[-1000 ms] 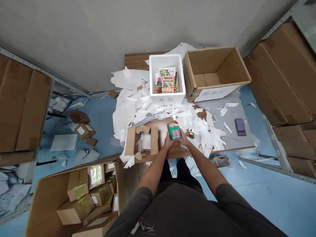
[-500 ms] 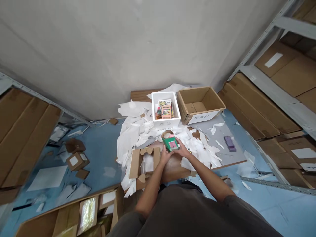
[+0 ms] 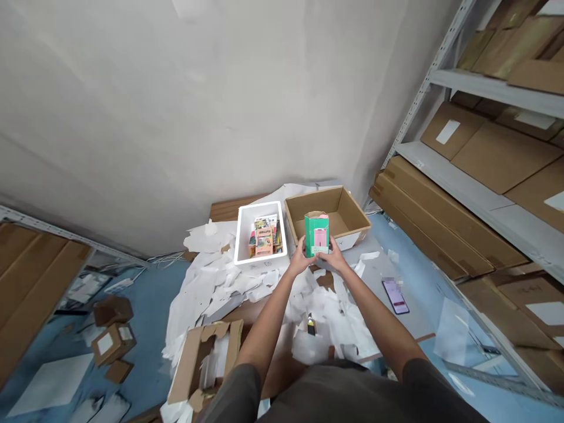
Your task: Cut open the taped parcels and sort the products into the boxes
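A green box with a pink picture on its front (image 3: 320,236) is held upright between both my hands, its top apparently open. My left hand (image 3: 299,258) grips its lower left side, and my right hand (image 3: 333,256) its lower right. Right behind it stands an open cardboard box (image 3: 359,218) with a white label on the front. To the left of my hands is a white foam box (image 3: 240,238) holding several colourful small packs or cards (image 3: 264,239).
Torn white paper (image 3: 194,299) covers much of the table. An opened carton (image 3: 185,364) lies front left, a black and yellow tool (image 3: 311,324) near my body, a phone (image 3: 395,295) at the right. Shelves with cartons (image 3: 458,188) stand to the right; more cartons (image 3: 115,343) lie on the floor.
My hands have lifted the green box forward and away from my body, up to the open cardboard box. It now stands more upright in my grip. The view has shifted to the right.
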Tool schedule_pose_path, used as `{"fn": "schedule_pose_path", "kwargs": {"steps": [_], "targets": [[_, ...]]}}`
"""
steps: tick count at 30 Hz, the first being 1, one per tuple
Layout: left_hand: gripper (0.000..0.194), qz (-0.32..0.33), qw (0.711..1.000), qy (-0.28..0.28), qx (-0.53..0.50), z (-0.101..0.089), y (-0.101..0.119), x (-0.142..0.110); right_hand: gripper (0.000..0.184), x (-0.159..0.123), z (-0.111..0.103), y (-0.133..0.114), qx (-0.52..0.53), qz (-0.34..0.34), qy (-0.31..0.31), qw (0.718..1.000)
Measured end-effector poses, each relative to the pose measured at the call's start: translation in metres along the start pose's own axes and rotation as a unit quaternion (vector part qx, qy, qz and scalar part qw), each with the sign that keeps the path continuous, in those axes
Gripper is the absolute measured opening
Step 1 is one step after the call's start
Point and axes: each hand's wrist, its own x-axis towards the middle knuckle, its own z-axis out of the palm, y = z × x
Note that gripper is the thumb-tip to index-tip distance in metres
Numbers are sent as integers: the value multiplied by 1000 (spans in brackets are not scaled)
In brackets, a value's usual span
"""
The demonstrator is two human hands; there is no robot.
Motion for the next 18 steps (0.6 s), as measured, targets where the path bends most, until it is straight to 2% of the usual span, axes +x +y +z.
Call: {"fn": "schedule_pose_path", "kwargs": {"steps": [2,4,9,14,18], "targets": [[134,9,1000,5,2,9,2,27,93,30,-15,0,3,-2,-10,1000],[133,14,1000,18,4,10,4,47,91,58,-20,4,6,1,-32,999],[129,14,999,43,14,-5,2,78,93,114,-12,21,3,5,-68,998],[121,-7,995,82,47,-19,-20,95,95,142,-5,41,-11,5,-91,996],[112,-21,973,170,155,-26,-35,97,96,146,-12,49,-77,22,-80,994]]}}
